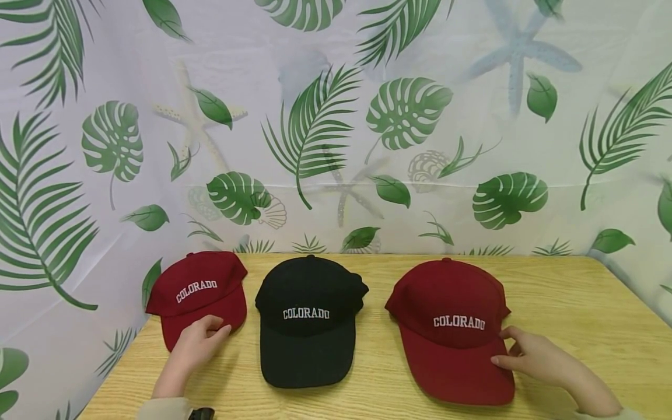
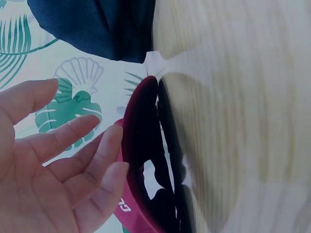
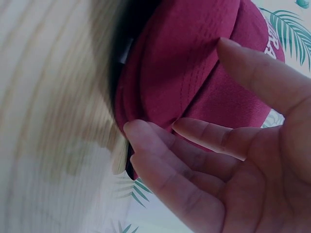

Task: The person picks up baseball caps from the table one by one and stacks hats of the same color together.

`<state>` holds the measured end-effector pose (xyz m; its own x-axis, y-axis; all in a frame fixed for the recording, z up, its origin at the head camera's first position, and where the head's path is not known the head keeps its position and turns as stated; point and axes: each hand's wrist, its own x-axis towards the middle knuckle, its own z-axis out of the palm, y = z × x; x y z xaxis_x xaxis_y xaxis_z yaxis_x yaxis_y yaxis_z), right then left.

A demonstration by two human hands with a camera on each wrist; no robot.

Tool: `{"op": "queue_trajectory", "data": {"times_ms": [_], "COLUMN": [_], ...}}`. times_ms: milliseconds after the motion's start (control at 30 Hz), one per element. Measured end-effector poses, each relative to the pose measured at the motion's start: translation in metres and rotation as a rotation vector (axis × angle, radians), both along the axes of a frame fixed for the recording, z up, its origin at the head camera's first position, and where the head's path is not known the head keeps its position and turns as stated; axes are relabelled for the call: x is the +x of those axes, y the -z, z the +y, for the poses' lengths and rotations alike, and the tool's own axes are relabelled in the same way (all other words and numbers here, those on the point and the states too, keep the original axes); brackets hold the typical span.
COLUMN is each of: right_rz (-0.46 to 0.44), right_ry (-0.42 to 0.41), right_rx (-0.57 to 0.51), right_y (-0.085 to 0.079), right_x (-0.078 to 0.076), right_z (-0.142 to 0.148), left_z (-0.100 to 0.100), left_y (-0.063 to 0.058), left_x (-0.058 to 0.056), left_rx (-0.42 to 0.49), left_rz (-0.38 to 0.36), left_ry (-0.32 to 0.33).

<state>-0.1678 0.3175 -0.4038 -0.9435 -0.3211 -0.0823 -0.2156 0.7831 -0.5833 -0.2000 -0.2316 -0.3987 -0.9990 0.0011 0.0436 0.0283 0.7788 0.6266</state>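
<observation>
Three baseball caps lettered COLORADO stand in a row with brims toward me. The left red cap [image 1: 205,286] is partly covered by my left hand [image 1: 198,343], which is over its brim. In the left wrist view, that hand's loosely bent fingers [image 2: 114,141] lie right at the brim's edge, gripping nothing. At the right side of the other red cap [image 1: 446,303] is my right hand [image 1: 541,357]. Its thumb tip lies at the brim in the right wrist view, and the relaxed fingers [image 3: 184,194] extend along the cap's side. Between them sits the black cap [image 1: 310,315], untouched.
The caps rest on a light wood-grain table [image 1: 572,303]. Behind it and along the left hangs a white cloth [image 1: 325,216] printed with green leaves and starfish. A dark wristband [image 1: 202,413] shows at my left sleeve.
</observation>
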Motion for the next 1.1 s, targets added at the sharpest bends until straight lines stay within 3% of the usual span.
{"op": "queue_trajectory", "data": {"times_ms": [767,967,1100], "right_rz": [-0.003,-0.009,-0.001], "right_ry": [0.001,-0.001,-0.005], "right_rx": [0.004,-0.009,-0.013], "right_y": [0.000,-0.001,0.000], "right_x": [-0.001,0.000,0.000], "right_z": [0.000,0.000,0.000], "left_z": [-0.010,-0.006,-0.007], "left_y": [-0.002,-0.002,-0.003], "left_x": [-0.001,-0.003,-0.009], "left_rx": [-0.024,-0.082,-0.184], "left_rz": [-0.005,0.014,0.030], "left_ry": [-0.007,0.003,0.036]}}
